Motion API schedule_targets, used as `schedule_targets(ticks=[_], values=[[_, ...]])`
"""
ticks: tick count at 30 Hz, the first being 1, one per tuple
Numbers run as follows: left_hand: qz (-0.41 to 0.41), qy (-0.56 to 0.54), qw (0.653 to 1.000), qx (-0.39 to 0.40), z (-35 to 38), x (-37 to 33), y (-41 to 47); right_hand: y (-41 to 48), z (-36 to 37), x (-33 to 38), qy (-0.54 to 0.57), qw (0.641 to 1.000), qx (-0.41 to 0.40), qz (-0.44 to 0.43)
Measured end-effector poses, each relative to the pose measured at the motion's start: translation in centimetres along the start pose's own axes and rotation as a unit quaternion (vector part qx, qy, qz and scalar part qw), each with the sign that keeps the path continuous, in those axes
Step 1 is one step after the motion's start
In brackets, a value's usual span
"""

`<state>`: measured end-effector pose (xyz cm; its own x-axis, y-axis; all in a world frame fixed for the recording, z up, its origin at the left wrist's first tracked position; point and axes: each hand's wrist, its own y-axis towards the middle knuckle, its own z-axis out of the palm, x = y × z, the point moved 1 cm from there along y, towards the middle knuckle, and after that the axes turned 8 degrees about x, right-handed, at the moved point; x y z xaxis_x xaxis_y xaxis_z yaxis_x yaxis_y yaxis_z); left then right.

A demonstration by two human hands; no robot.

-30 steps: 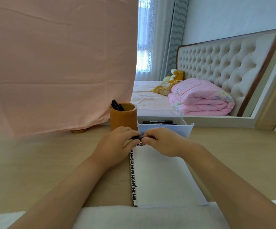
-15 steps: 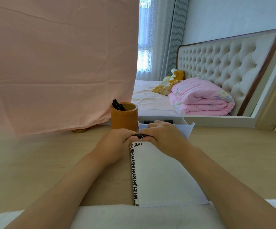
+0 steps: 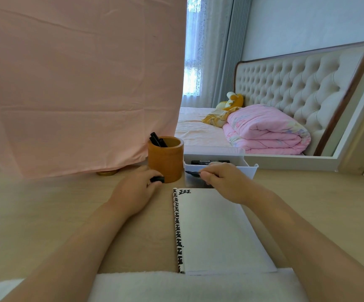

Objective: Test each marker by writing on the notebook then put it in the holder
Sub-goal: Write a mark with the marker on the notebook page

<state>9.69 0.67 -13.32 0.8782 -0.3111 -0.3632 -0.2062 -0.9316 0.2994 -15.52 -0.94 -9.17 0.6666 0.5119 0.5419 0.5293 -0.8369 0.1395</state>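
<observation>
An open white notebook (image 3: 218,232) lies on the wooden table, with black test marks at its top left corner and down its left edge. My right hand (image 3: 226,182) grips an uncapped black marker (image 3: 193,173) just above the notebook's top edge, tip pointing left. My left hand (image 3: 137,192) pinches the black cap (image 3: 157,179) beside the orange-brown holder (image 3: 166,160), which has two black markers standing in it. Behind my right hand is a white tray (image 3: 248,167) with another black marker (image 3: 209,162) lying inside.
A pink cloth (image 3: 78,83) hangs behind the holder at the left. A gold lid (image 3: 107,172) lies under its hem. A white towel (image 3: 176,286) covers the near table edge. Beyond the table is a bed with a folded pink quilt (image 3: 266,129).
My hands have pulled apart: the cap came off the marker and moved left with my left hand. The marker stayed in my right hand above the notebook.
</observation>
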Motion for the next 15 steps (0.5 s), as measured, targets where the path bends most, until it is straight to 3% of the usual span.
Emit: schedule_targets(ticks=[7,11,15], values=[[-0.01,0.024,0.999,0.019,1.3,-0.6,0.0,-0.2,-0.6,1.0,0.169,0.985,0.006,-0.035],[-0.006,0.018,1.0,0.011,1.7,-0.8,0.2,-0.6,-1.3,1.1,0.301,0.951,0.006,-0.067],[0.022,-0.032,0.999,-0.008,1.9,-2.5,0.3,-0.9,-1.5,0.8,0.426,0.9,0.067,-0.06]])
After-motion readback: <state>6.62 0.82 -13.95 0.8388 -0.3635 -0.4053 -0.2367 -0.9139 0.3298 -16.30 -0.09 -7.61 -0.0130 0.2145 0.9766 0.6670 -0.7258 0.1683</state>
